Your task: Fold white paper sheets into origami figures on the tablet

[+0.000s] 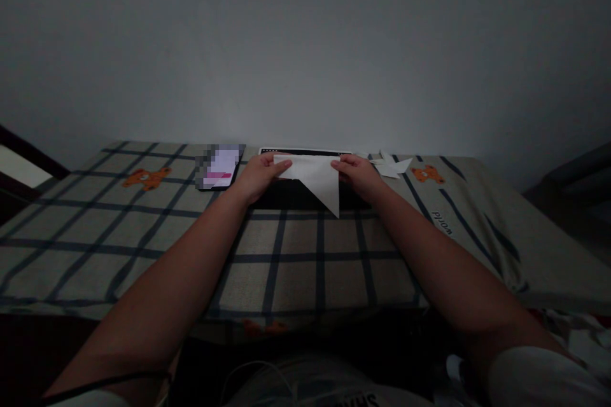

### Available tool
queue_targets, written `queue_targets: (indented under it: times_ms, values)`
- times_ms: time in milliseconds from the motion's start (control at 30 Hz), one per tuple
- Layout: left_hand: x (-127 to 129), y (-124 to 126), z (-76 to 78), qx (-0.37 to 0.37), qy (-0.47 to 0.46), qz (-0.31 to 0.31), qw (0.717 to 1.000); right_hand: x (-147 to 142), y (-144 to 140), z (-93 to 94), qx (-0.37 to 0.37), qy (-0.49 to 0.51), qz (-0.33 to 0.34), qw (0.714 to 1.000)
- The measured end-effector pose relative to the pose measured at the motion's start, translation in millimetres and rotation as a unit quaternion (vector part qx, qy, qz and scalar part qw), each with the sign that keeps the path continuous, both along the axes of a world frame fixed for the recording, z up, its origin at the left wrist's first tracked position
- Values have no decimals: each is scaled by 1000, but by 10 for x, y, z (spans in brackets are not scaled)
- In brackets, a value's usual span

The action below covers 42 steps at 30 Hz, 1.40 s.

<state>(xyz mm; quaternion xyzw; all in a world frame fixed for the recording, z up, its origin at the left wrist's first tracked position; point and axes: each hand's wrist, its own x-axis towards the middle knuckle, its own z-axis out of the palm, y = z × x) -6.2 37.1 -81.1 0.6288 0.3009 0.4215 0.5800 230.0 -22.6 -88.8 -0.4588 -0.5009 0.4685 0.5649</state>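
A folded sheet of white paper (317, 175) is held up between my two hands, its top edge running level and one pointed corner hanging down on the right. My left hand (258, 175) pinches the paper's left end, thumb in front. At the right end, my right hand (358, 173) grips it the same way, with the other fingers behind the sheet. Below and behind the paper lies a flat black object (281, 197) with a pale far edge, mostly covered. Close beyond my right hand rests a folded white paper shape (394, 165) with several points.
A phone (222, 168) with a lit, partly blurred screen lies left of my left hand. The checked tablecloth (296, 267) has orange bear prints and covers the table up to a grey wall (305, 51). A thin white cable (260, 364) hangs near my body.
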Motion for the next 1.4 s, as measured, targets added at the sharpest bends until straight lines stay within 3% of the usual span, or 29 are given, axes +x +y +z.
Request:
queue_targets:
  times_ms: [300,533,1100,1300,1400]
  values:
    - [6,-37,40,-24,-3,-1,1000,-16,-22,19,9,-3,-24,1000]
    - [-9,-20,40,-69,-43,14,997,2,-8,0,0,-25,8,1000]
    - [9,-30,24,-21,7,14,1000,15,-16,-5,-4,-66,72,995]
    - [31,-46,9,-12,29,10,999,-29,-76,64,31,-213,43,976]
    - [39,-51,2,-17,28,7,999,-42,-96,76,38,-236,40,970]
